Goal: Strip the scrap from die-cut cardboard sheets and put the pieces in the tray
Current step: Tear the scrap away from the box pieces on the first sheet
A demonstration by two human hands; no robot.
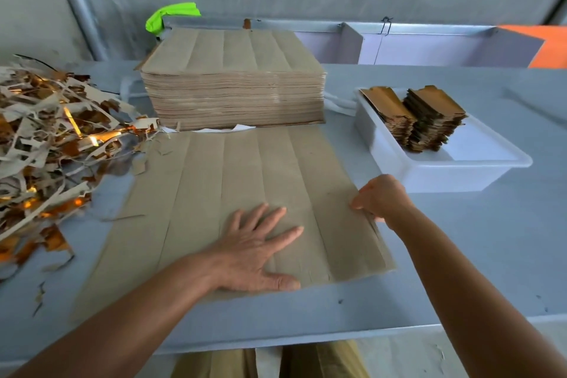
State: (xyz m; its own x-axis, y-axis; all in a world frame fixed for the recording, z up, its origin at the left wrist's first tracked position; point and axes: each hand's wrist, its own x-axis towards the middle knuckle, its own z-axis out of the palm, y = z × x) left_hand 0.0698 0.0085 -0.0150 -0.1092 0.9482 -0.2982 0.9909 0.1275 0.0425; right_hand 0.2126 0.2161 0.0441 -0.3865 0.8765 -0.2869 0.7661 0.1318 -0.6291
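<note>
The left hand [254, 250] lies flat with fingers spread, pressing the die-cut cardboard sheet [233, 202] onto the grey surface [460, 255], while the right hand [379, 198] curls over the sheet's right edge and pinches it, its fingertips hidden beneath the cardboard. Behind the sheet stands the stack of sheets [233, 83], the white tray [445, 163] with stripped pieces [420, 116] sits to the right, and the scrap heap [46, 138] at left is cut off by the frame.

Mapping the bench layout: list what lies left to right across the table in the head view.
Scrap pile → left hand pressing flat on the cardboard sheet → right hand gripping the sheet's right edge → white tray holding stripped pieces.
</note>
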